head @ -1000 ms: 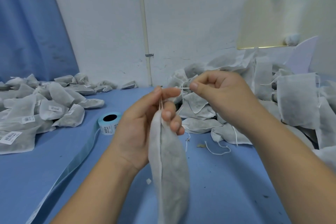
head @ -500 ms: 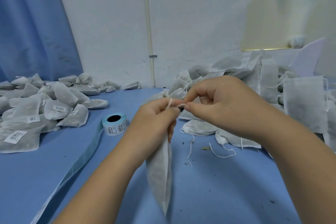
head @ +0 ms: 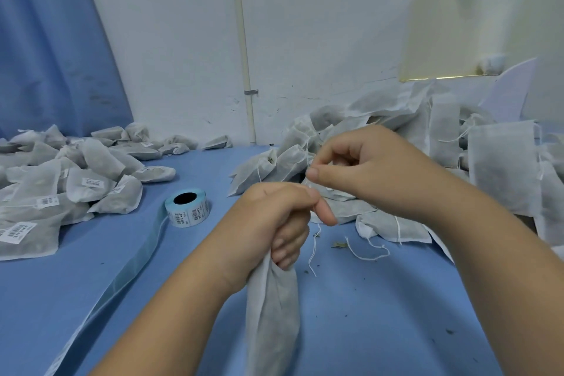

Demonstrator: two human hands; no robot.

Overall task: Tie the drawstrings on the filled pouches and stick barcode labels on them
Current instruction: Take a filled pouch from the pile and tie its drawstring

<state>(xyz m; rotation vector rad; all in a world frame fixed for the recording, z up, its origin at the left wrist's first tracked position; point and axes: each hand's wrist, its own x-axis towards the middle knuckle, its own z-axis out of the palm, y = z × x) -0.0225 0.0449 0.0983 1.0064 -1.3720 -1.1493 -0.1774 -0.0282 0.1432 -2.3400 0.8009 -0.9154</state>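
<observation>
Left hand (head: 268,223) grips the pouch (head: 271,314) neck; right hand (head: 360,168) pinches its drawstring (head: 311,253).

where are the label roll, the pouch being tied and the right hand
label roll (head: 191,215): head view, printed side wall
pouch (head: 271,308): head view, its hanging body
right hand (head: 366,169): head view, back of the hand
</observation>
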